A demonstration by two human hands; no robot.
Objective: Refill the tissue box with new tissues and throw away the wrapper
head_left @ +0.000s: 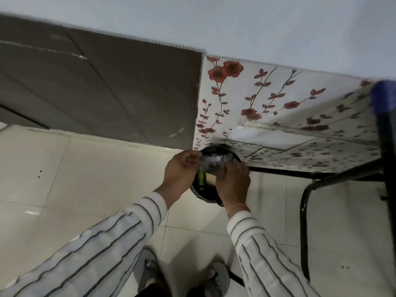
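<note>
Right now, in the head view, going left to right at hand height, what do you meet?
Floor tiles → left hand → wrapper held over the bin → right hand → table leg. Both hands grip the wrapper.

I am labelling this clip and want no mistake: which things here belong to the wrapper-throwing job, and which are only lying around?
Belong to the job:
- crumpled wrapper, held by both hands, left hand and right hand
- black bin on the floor, under the hands

Only lying around:
- green bottle inside the bin
- floral tablecloth
- black table frame
- grey slippers
</note>
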